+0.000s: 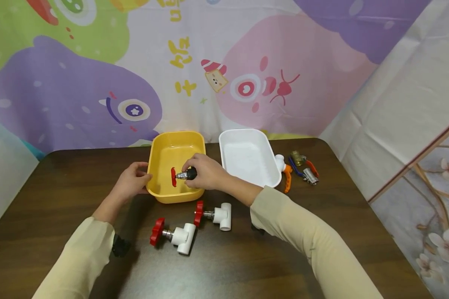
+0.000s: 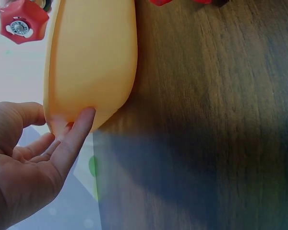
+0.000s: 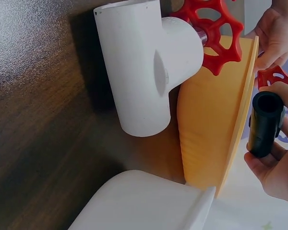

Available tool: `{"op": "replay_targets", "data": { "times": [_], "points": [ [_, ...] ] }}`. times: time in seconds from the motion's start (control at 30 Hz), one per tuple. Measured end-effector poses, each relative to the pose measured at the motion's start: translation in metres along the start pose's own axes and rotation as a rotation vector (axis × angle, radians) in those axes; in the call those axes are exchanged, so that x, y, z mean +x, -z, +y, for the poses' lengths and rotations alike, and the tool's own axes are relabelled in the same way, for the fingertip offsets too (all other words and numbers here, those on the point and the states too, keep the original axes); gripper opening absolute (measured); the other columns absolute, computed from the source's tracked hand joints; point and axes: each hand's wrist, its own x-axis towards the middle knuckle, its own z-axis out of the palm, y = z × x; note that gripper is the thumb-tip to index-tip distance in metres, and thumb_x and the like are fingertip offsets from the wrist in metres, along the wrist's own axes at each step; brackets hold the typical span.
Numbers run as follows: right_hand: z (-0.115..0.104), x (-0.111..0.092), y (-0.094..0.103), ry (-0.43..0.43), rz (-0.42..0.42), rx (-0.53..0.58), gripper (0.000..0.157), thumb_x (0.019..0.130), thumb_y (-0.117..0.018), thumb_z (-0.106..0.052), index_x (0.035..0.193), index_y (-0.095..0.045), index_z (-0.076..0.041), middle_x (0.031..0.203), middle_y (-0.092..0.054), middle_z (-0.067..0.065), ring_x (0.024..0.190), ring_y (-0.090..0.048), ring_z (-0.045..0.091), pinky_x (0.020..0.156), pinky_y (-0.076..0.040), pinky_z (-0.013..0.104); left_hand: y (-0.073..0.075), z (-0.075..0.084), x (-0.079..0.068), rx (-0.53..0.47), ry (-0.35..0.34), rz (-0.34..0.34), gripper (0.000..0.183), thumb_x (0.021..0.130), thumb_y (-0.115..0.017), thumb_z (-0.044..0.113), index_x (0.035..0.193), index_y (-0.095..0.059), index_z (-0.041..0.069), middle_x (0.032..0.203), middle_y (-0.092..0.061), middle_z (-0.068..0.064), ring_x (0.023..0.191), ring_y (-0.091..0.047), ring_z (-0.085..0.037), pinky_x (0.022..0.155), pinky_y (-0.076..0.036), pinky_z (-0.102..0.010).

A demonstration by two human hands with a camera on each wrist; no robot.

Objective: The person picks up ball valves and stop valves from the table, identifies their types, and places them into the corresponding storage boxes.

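In the head view my right hand (image 1: 206,171) holds a stop valve with a black tee body (image 3: 263,129) and a red handwheel (image 1: 173,177). The valve is over the yellow tray (image 1: 152,155), its wheel pointing left. My left hand (image 1: 131,179) pinches that tray's left rim, thumb on one side and fingers on the other, as the left wrist view shows. Two white tee stop valves lie in front of the tray: one nearer me (image 1: 182,238), the other (image 1: 223,216) further right, each with a red handwheel.
A white tray (image 1: 224,145) stands right of the yellow one. Against its right side rests a white valve with an orange lever (image 1: 287,178). Beyond lie a brass valve (image 1: 296,158) and a silver valve (image 1: 310,176) with coloured levers. A cartoon-print cloth (image 1: 194,112) hangs behind the table.
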Motion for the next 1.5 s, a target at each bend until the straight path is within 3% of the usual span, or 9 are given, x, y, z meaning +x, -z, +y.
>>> {"op": "replay_targets", "data": {
  "times": [0.6,1.5],
  "points": [
    [-0.001,0.007,-0.010,0.006,-0.003,0.007,0.033,0.079,-0.071,-0.031,0.109,-0.067,-0.016,0.113,-0.059,0.003,0.101,-0.055,0.016,0.086,-0.048,0.027,0.000,0.000,0.002,-0.002,0.004,-0.008,0.053,0.097,-0.047,0.014,0.142,-0.026,-0.002,0.124,-0.045,-0.030,0.101,-0.059,-0.039,0.075,-0.057,-0.039],
    [-0.002,0.017,-0.023,-0.008,-0.001,-0.006,0.033,0.078,-0.072,-0.032,0.107,-0.067,-0.018,0.110,-0.059,0.001,0.100,-0.054,0.014,0.084,-0.047,0.025,0.001,0.000,0.000,0.003,0.018,0.005,0.053,0.096,-0.048,0.015,0.141,-0.027,-0.002,0.122,-0.046,-0.030,0.102,-0.059,-0.041,0.076,-0.056,-0.041]
  ]
}}
